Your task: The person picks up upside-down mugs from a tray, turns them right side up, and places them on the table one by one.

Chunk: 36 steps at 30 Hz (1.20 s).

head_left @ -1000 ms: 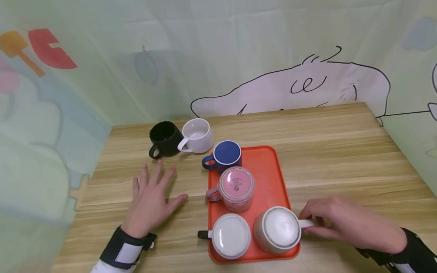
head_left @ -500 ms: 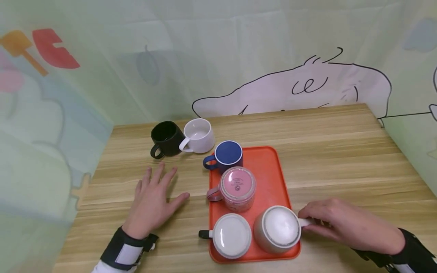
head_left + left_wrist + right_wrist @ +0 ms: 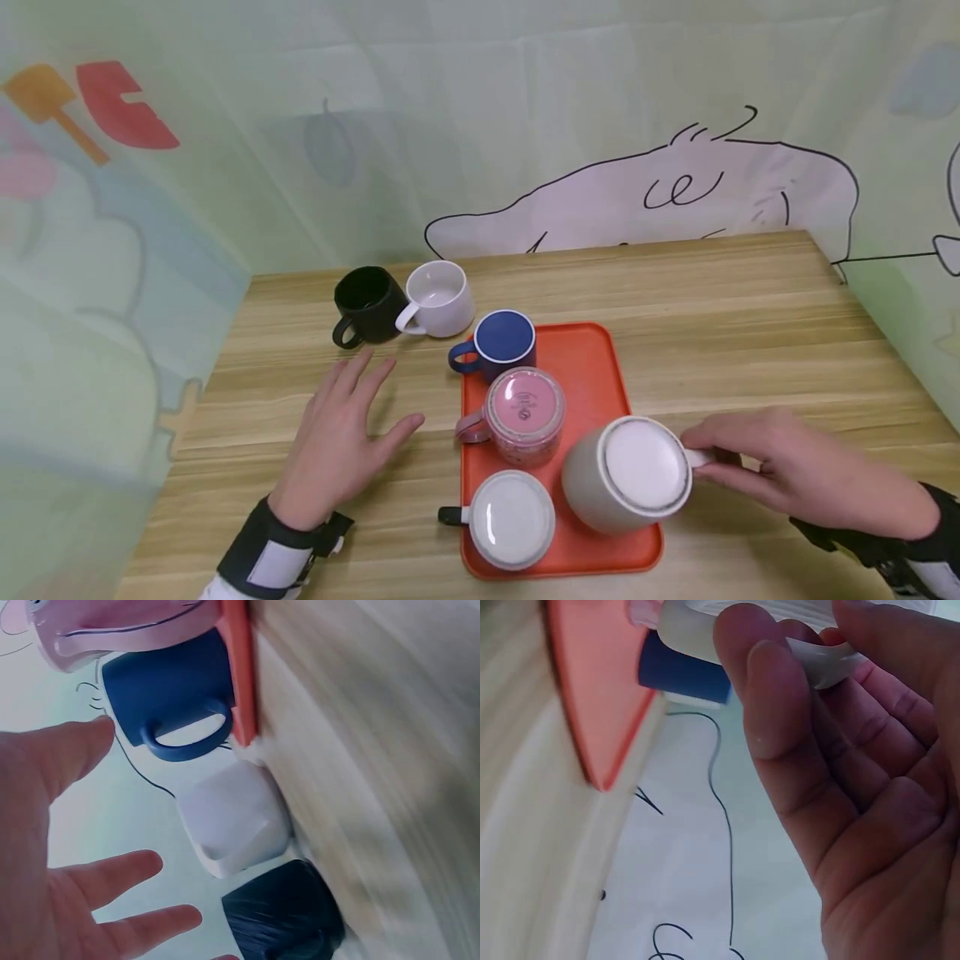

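Observation:
My right hand point(image 3: 802, 475) pinches the handle of an upturned cream mug point(image 3: 600, 492) over the tray's near right corner. Its white base tips up and to the right. In the right wrist view, thumb and fingers point(image 3: 780, 735) close on that handle. An orange-red tray point(image 3: 588, 362) also bears an upturned white mug with a black handle point(image 3: 512, 518), an upturned pink mug point(image 3: 525, 412) and a blue mug point(image 3: 504, 337). With fingers spread, my left hand point(image 3: 333, 450) hovers left of the tray, below a black mug point(image 3: 369, 304) and holding nothing.
A white mug point(image 3: 441, 302) stands mouth up beside the black one, just off the tray's far left corner. The wooden table point(image 3: 735, 333) runs back to a printed cloth wall point(image 3: 487, 125). The mugs in the near half of the tray sit close together.
My right hand has moved up and to the right, raising and tilting the cream mug from its place on the tray. The left hand has shifted only slightly.

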Available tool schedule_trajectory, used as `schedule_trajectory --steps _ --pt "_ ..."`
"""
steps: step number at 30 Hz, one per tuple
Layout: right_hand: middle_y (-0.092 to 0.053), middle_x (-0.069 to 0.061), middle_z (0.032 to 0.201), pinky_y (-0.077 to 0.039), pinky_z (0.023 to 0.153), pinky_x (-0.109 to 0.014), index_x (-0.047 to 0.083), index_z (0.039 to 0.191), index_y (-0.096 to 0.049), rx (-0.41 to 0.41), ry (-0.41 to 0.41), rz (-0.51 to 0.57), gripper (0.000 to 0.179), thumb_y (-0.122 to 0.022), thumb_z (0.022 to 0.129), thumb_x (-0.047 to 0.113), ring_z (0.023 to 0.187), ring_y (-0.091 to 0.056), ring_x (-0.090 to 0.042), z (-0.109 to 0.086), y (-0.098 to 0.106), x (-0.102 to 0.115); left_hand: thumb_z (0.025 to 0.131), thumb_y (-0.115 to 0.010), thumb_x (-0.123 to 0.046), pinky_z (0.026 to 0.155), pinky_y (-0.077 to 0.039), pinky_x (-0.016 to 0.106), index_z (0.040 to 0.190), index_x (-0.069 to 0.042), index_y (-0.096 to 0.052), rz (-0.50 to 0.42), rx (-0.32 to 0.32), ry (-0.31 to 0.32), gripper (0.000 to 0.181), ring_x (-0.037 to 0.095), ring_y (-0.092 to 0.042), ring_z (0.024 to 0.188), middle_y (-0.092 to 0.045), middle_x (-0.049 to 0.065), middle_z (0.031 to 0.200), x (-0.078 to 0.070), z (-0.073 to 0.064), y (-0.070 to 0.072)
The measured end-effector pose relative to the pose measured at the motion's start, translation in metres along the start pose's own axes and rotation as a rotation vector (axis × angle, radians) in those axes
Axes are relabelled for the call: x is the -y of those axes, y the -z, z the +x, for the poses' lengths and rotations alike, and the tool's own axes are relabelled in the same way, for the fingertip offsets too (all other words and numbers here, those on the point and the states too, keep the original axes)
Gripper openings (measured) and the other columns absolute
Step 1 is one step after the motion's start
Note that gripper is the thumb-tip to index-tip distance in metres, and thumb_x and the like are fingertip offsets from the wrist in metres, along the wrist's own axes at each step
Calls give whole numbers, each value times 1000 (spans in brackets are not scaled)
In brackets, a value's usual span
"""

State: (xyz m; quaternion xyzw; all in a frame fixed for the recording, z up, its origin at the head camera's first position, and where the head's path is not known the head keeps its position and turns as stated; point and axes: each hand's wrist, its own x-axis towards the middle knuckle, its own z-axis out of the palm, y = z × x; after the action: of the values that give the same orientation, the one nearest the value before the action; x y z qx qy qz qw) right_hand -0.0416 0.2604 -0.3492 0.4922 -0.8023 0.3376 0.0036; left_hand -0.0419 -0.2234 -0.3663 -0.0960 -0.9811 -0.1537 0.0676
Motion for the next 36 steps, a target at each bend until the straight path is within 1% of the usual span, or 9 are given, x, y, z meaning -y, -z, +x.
schedule_trajectory --steps 5,9,14,19,23,27,29,32,36 --pt "-72 13 107 -54 72 -12 22 124 -70 -60 15 20 42 -83 90 0 85 -67 -1 4 20 -2 89 -85 -49 113 -35 74 151 -5 -57 -45 -51 -45 82 50 -41 146 -43 27 160 -8 3 7" --pt "-73 12 105 -58 73 -16 20 122 -70 -106 -34 57 49 -82 85 -11 82 -69 -3 9 32 -3 89 -85 -48 113 -38 71 152 -7 -56 -84 -80 -78 81 47 -43 146 -45 24 160 -16 6 12" --pt "-75 6 94 -61 68 -22 10 115 -72 -198 -101 131 55 -73 77 -29 75 -71 -9 20 37 -4 88 -86 -47 112 -42 68 153 -10 -56 -146 -101 -111 80 40 -45 146 -46 18 161 -28 12 20" --pt "-75 -1 91 -62 65 -25 1 115 -71 -311 -105 161 49 -69 79 -32 74 -72 -13 39 36 -7 87 -89 -43 113 -44 62 151 -8 -58 -217 -124 -154 79 35 -47 145 -49 14 158 -40 20 26" --pt "-75 -5 90 -61 65 -25 -4 116 -70 -383 -101 191 45 -67 81 -32 73 -72 -15 55 34 -11 88 -90 -39 115 -44 58 152 -6 -57 -289 -111 -176 79 33 -48 144 -50 13 158 -50 28 29" --pt "-75 -8 95 -62 64 -26 -6 120 -70 -435 -108 202 43 -69 84 -29 72 -73 -17 74 30 -15 88 -89 -40 115 -46 53 153 -9 -56 -361 -94 -191 79 28 -51 142 -52 10 155 -61 38 30" --pt "-76 -7 99 -62 64 -27 -4 122 -70 -448 -132 199 42 -70 86 -26 72 -73 -18 83 27 -16 89 -89 -39 111 -49 50 153 -10 -55 -411 -79 -200 78 25 -53 139 -54 7 154 -67 44 31" --pt "-77 -10 101 -62 64 -27 -3 124 -71 -482 -119 259 40 -70 89 -23 70 -74 -20 95 22 -21 90 -89 -34 103 -55 46 153 -10 -55 -507 -38 -197 75 20 -57 131 -57 4 150 -74 54 29" --pt "-77 -15 101 -63 65 -28 -5 124 -71 -534 -98 350 37 -67 92 -22 69 -74 -24 110 14 -27 92 -86 -26 95 -59 43 150 -8 -58 -654 19 -188 67 24 -63 120 -62 4 142 -81 68 24"
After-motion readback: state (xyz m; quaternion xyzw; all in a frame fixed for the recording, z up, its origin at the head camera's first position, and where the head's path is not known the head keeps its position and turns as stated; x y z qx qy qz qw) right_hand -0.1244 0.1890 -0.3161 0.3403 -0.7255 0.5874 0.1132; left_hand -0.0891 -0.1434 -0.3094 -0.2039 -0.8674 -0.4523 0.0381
